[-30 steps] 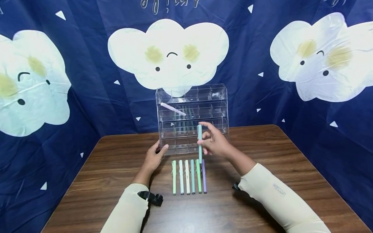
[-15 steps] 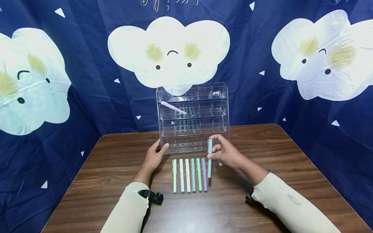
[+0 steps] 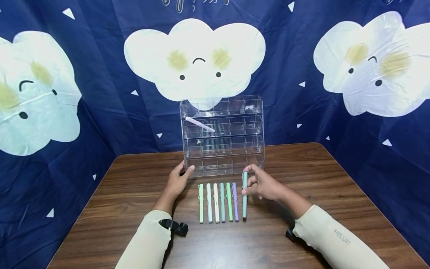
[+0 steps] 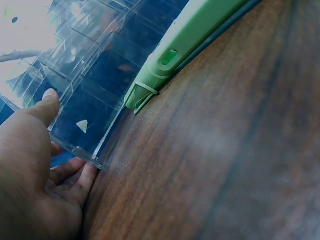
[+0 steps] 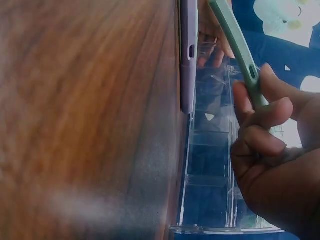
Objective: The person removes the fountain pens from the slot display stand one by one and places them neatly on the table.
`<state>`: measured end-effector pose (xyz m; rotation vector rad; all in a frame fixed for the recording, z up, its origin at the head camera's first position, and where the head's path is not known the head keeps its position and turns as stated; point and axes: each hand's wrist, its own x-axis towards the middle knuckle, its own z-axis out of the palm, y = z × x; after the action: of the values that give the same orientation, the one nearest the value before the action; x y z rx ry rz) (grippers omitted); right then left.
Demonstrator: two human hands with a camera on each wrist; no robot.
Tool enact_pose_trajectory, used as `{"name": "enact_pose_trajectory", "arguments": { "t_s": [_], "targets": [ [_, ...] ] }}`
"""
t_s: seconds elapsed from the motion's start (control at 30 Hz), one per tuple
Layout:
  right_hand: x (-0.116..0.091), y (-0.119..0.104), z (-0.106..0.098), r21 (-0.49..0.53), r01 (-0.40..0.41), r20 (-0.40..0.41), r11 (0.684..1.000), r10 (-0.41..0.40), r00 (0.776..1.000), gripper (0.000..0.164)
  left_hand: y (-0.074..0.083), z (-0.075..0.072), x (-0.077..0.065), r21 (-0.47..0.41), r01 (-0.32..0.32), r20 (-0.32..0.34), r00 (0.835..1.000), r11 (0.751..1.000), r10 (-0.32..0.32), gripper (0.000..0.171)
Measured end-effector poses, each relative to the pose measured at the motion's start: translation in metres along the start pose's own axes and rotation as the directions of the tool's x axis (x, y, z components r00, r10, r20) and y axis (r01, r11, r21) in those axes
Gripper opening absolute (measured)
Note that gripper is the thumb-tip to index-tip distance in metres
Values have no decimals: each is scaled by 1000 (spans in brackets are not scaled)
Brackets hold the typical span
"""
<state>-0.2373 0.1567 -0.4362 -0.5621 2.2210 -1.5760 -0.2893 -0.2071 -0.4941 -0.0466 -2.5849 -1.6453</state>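
Note:
My right hand (image 3: 263, 185) pinches a teal clip pen (image 3: 244, 203) between thumb and fingers, the pen's lower end close over the table, just right of a row of pens. In the right wrist view the held pen (image 5: 240, 47) slants up from the fingertips. My left hand (image 3: 178, 179) grips the lower left corner of a clear tiered display rack (image 3: 238, 138), thumb in front and the other fingers behind its edge. The row before the rack runs from a light green pen (image 3: 201, 203) through white, cream, teal and green ones to a purple pen (image 3: 235, 203).
A pale pink pen (image 3: 200, 124) lies slanted across one of the rack's upper tiers. Under everything is a brown wood-grain table (image 3: 134, 194). Behind its back edge hangs a dark blue cloth (image 3: 282, 123) printed with white clouds.
My right hand has moved right and down with the teal pen, from in front of the rack to beside the purple pen. The left hand keeps its hold on the rack.

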Motion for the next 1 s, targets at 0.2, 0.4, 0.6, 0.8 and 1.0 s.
{"name": "enact_pose_trajectory", "arguments": {
  "t_s": [0.2,0.4,0.6,0.8,1.0],
  "targets": [
    [-1,3,0,-29,6,37,1000,-5,999,72,1,-1,0,-6,-9,2,1000,1000,9,71],
    [4,8,1,-25,5,26,1000,-4,1000,68,-1,0,0,1,-11,2,1000,1000,11,74],
    [9,16,2,-29,12,47,1000,-10,999,64,0,0,0,-3,-9,-2,1000,1000,9,73],
    [12,23,2,-60,19,85,998,-14,996,65,1,0,0,3,-20,-11,1000,1000,20,71],
    [17,28,3,-82,-32,114,996,41,993,68,1,1,0,4,-28,-6,1000,1000,28,69]
  ]
}}
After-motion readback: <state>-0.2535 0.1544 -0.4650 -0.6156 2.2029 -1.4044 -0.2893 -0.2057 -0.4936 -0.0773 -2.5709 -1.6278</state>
